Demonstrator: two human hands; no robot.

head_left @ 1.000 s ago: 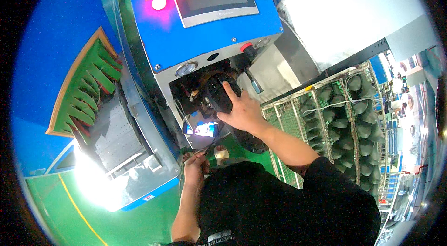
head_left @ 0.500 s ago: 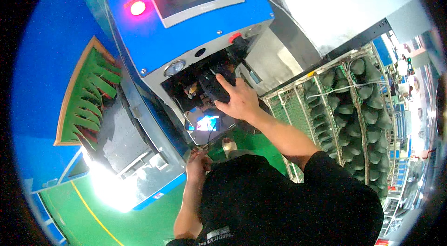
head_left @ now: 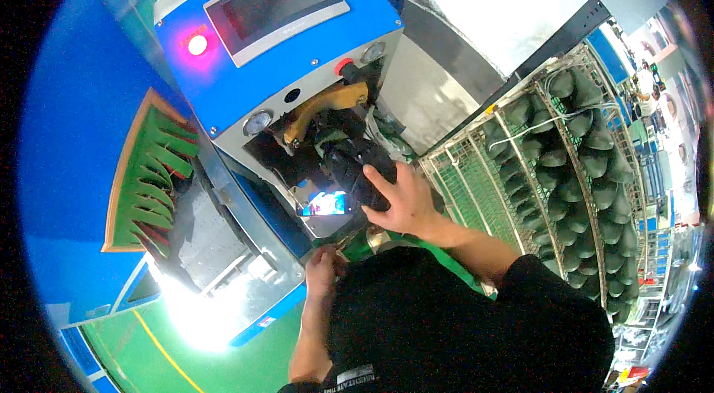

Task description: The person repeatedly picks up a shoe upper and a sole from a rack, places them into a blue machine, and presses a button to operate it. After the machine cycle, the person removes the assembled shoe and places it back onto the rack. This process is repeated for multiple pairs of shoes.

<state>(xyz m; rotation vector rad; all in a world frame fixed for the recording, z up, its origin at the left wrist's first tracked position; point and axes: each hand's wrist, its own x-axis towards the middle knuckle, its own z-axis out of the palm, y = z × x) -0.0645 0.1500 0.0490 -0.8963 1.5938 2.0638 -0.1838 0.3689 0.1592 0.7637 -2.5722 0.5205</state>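
Observation:
My right hand (head_left: pixel 401 200) is wrapped over the near end of a black shoe (head_left: pixel 361 166), thumb and forefinger spread along its sides. The shoe's far end lies inside the opening of a blue and grey machine (head_left: pixel 279 66), beneath a curved yellow-brown machine part (head_left: pixel 327 107). In front of my body, my left hand (head_left: pixel 323 270) is low down with its fingers curled; what they hold, if anything, is hidden. Between the hands and the machine, a phone-like lit screen (head_left: pixel 325 203) rests at the lower lip of the opening.
On the machine's top are a dark display panel (head_left: pixel 275 10) and a glowing red lamp (head_left: pixel 197 45); a red-topped knob (head_left: pixel 344 67) and a gauge (head_left: pixel 258 123) are on its front. A wire rack (head_left: pixel 476 192) of dark shoes stands right. Green strips (head_left: pixel 160 177) hang over an opening left.
My right hand has drawn nearer to me with the shoe, out from deeper in the machine. The yellow-brown curved part now shows above the shoe. The view has shifted a little.

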